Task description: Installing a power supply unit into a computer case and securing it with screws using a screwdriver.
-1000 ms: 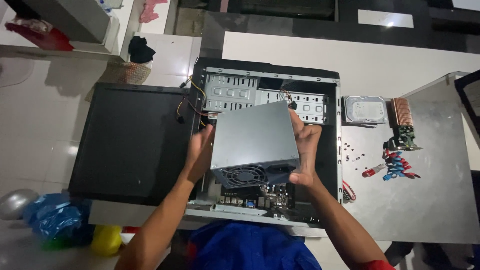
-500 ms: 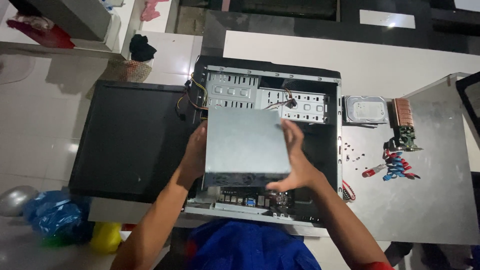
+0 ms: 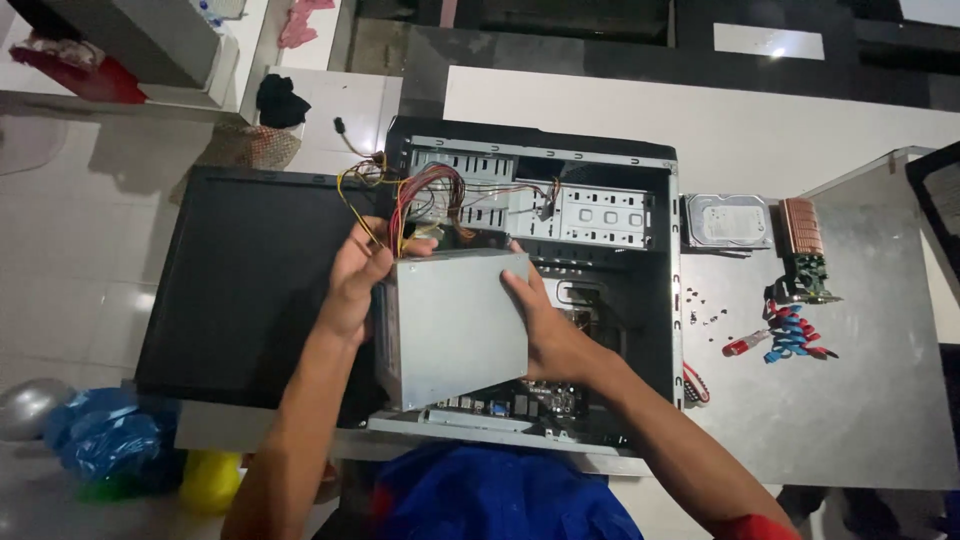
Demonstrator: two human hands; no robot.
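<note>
Fingers (image 3: 520,283) of both hands clamp the grey power supply (image 3: 455,325), now swung to the left of the open computer case (image 3: 660,300), its wire bundle (image 3: 425,195) newly exposed, meaning 1 unit freed.

We see a pale tiled floor (image 3: 90,250) on the left, glossy under dim, cool light. A white tabletop (image 3: 700,120) runs across the far right — beyond it a dark strip of floor (image 3: 560,50). A grey sheet (image 3: 830,400) lies on the near right. At far left stands a grey cabinet (image 3: 150,35), with a black cloth (image 3: 280,100) just beside it.
</note>
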